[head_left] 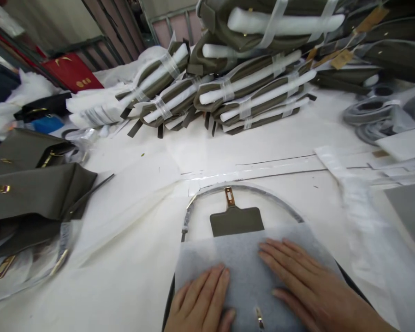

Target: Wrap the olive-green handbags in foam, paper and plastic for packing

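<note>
Largely hidden, a dark-edged flat item lies on the white-covered table beneath a thin, translucent grey-white sheet, showing only at its sides; the bottom of the view cuts it off. Beyond the sheet's far edge protrude an olive flap with a gold-toned slotted plate and a film-wrapped arched strap. Whether the small gold-toned fitting lies on the sheet or pokes through it is hard to tell.

The left hand and right hand rest palm down on the sheet, well apart, their fingers flat, extended and released; both wrists run out of view.

To the left, two olive bags with gold-toned hardware are cropped, and the dark opening of the rear one hides its contents. At the back, folded olive bags are piled up, white rolls strapped to them by clear bands.
</note>
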{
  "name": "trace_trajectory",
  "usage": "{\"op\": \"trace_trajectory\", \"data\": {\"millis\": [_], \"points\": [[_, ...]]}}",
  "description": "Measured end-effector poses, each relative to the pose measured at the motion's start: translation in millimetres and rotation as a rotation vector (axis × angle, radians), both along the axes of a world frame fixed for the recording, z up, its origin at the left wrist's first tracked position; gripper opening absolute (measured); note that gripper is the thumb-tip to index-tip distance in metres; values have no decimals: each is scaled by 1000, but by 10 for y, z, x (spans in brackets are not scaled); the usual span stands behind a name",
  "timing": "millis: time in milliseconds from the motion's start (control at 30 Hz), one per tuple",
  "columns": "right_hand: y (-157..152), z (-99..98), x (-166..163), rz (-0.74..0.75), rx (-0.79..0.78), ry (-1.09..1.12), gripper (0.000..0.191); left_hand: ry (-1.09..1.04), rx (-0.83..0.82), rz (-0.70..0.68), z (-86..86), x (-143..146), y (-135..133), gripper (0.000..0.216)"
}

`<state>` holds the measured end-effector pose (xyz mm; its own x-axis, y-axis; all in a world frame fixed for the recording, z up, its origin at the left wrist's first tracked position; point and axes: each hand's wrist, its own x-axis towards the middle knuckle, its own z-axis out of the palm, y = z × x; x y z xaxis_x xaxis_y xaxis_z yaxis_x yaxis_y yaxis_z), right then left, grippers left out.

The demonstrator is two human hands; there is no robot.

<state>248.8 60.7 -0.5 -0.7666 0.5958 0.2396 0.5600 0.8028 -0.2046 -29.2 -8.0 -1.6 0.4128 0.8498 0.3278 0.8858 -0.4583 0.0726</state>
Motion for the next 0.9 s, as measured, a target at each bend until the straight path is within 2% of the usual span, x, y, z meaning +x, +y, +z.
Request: {"op": "trace_trajectory", "data": {"millis": [67, 200, 300, 433, 533, 633, 767, 900], "points": [[70, 33, -32, -65, 22, -28, 44, 0, -44, 34, 100, 44, 161, 41], [137, 42, -70, -85, -16, 5, 40, 12, -130, -30, 180, 60, 375, 49], [163, 103, -93, -104, -114, 19, 36, -56, -177, -57, 222, 29, 388, 44], [227, 276, -126, -88, -267, 11, 26, -133, -252, -20, 356, 18, 343, 34], [264, 336, -136, -47, -281, 26, 27, -139, -284, -24, 431, 39, 350, 30], [289, 251, -153, -28, -272, -5, 29, -98, -310, -22, 393, 67, 396, 32], [334, 46, -213, -24, -262, -176, 22, -42, -345, 8, 205, 99, 459, 39], [346, -46, -253, -52, -211, -247, 22, -26, -346, 40, 89, 127, 446, 39]]}}
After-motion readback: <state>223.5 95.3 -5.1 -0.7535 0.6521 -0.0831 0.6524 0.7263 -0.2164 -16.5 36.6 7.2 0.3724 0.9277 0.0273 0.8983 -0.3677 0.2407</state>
